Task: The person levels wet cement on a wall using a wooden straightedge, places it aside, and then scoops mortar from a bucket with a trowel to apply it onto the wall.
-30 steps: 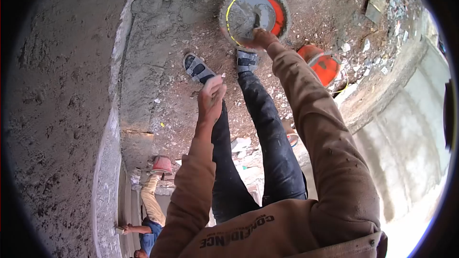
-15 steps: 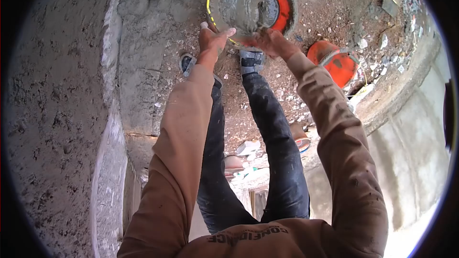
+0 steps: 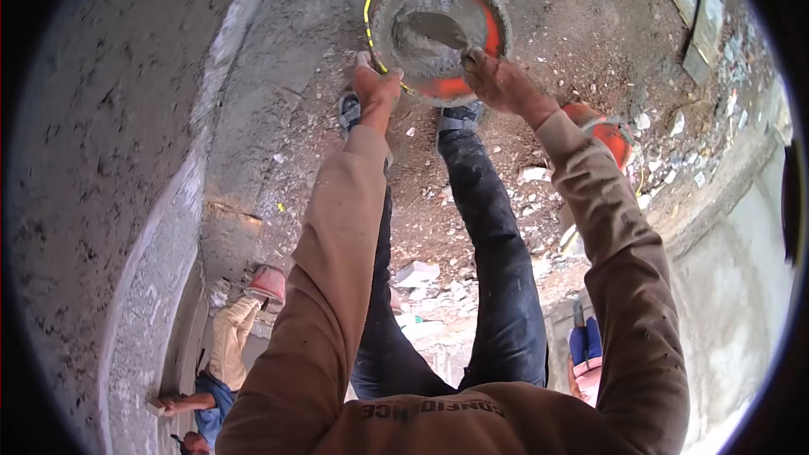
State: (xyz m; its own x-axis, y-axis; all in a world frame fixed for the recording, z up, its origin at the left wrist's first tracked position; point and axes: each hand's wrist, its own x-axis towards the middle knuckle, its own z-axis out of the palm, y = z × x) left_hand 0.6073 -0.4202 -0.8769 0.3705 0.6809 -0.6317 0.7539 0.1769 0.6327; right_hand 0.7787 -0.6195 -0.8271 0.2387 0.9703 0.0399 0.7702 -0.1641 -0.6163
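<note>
A round orange basin (image 3: pixel 491 29) with a yellow-marked rim stands on the ground ahead of my feet, its sides smeared with grey. Wet grey mortar (image 3: pixel 419 52) lies in it. My left hand (image 3: pixel 377 88) is closed on the near left part of the rim, thumb stretched along it. In my right hand (image 3: pixel 506 84) is a trowel, gripped over the basin's right side. The trowel's mortar-coated blade (image 3: pixel 436 28) points left across the mortar. My fingers hide most of its handle.
An orange bucket (image 3: pixel 608 136) lies beside my right forearm. Rubble (image 3: pixel 417 274) litters the ground, and boards (image 3: pixel 699 13) lie at upper right. A rough wall (image 3: pixel 101 118) runs along the left. Two other people show low down, one (image 3: pixel 223 354) at left, one (image 3: pixel 586 354) at right.
The trowel blade, earlier not distinguishable in the wet mortar, now shows plainly above it. My right hand has moved slightly right. The view has shifted, bringing two people into sight.
</note>
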